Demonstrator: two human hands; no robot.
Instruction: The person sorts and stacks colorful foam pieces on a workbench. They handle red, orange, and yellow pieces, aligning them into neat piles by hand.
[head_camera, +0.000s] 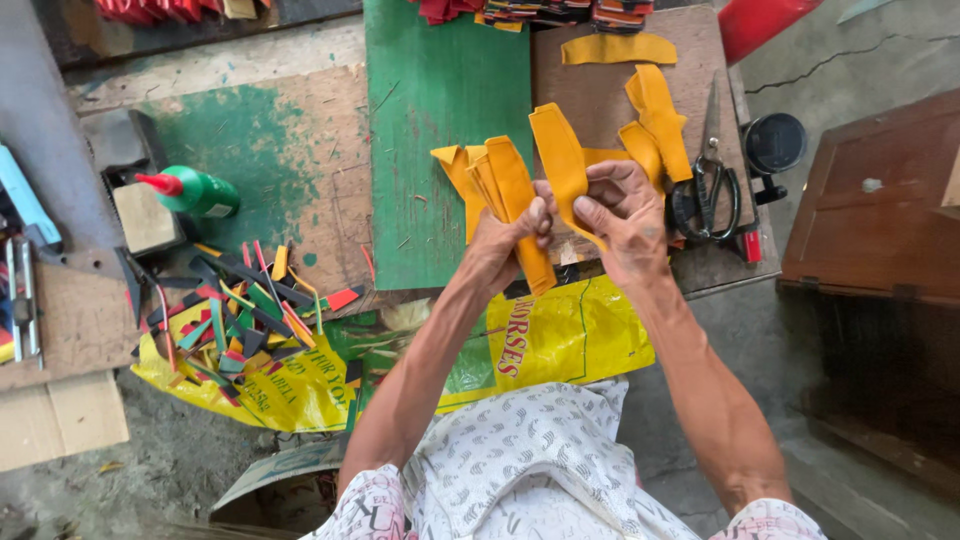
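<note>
Green board; both hands grip yellow strips; scissors beside.

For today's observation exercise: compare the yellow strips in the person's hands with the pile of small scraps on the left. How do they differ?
The yellow strips are all one colour; the scrap pile mixes red, green, black and yellow. The strips are long, wide and bent over; the scraps are short, thin slivers. The strips are gripped by the left hand and right hand; the scraps lie loose. Both look like cut sheet material.

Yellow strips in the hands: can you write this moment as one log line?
left hand: grips bunch of flat yellow leather-like strips | right hand: holds one yellow strip | black-handled scissors: on board, untouched
</note>
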